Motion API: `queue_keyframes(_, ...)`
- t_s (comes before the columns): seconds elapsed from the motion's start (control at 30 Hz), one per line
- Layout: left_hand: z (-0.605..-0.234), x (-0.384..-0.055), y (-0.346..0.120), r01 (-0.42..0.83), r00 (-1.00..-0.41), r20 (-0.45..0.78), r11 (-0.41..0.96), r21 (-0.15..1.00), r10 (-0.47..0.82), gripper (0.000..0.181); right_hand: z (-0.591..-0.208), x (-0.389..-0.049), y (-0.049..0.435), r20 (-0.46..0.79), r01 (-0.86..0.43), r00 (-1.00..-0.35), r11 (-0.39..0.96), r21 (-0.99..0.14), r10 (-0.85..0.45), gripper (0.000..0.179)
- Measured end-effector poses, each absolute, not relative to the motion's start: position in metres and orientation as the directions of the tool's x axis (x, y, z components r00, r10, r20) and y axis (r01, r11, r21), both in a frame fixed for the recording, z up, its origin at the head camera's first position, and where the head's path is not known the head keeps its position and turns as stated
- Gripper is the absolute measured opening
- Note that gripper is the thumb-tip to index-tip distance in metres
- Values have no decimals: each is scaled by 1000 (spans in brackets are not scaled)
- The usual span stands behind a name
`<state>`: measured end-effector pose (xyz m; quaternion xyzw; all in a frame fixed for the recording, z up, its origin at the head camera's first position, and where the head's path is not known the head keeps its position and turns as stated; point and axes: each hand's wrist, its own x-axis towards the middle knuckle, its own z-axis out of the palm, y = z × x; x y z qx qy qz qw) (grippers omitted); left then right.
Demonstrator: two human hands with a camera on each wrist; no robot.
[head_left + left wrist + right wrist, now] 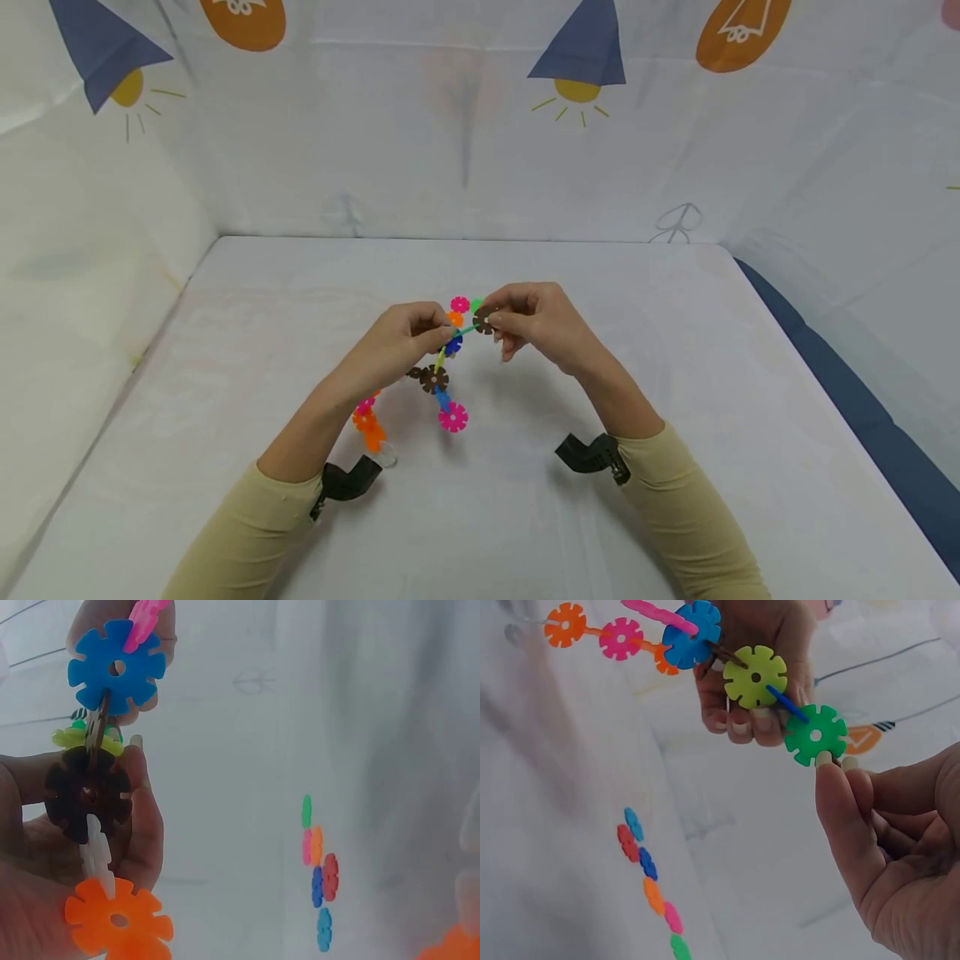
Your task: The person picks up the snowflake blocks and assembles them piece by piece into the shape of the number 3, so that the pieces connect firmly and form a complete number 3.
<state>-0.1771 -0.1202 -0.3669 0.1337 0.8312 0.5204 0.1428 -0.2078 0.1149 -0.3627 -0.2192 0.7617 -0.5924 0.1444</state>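
Observation:
My left hand point(408, 337) pinches a blue notched disc point(453, 342) in the chain of interlocking plastic discs. A green disc point(815, 735) joins onto it and stands edge-on between the hands in the head view. With thumb and fingertips, my right hand point(536, 321) pinches a brown disc point(484, 320) at the green one's far edge. Below the left hand hang a yellow-green disc point(755, 677), another brown disc point(434, 380), a light blue disc point(117, 667) and a pink disc point(453, 417). A branch with orange discs point(368, 421) and a clear disc point(387, 454) trails toward the left forearm.
Several loose discs lie on the white table point(525, 533), partly behind the hands: a pink one point(460, 304), an orange one point(454, 318), a red one point(331, 877) and a green one point(307, 811) among them. White cloth walls point(465, 150) surround the table's back and sides.

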Motion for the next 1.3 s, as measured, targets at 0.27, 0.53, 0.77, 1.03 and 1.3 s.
queue_keyframes(0.27,-365,-175,-119,120,-937,-71,509,852,341,13,-365,-206,109,46,-171,-863,205,-964,-503,15)
queue_keyframes(0.53,-366,-177,-120,148,-939,-36,497,855,343,12,-365,-206,108,106,-216,-881,192,-957,-462,15)
queue_keyframes(0.77,-366,-177,-120,112,-931,-73,471,875,357,14,-366,-205,109,103,-221,-873,199,-955,-477,14)
queue_keyframes(1.03,-371,-178,-115,138,-949,-18,467,873,315,13,-371,-205,106,145,-253,-871,176,-951,-469,13)
queue_keyframes(1.3,-371,-176,-113,166,-964,42,471,866,264,14,-373,-202,102,190,-283,-885,168,-944,-426,12)
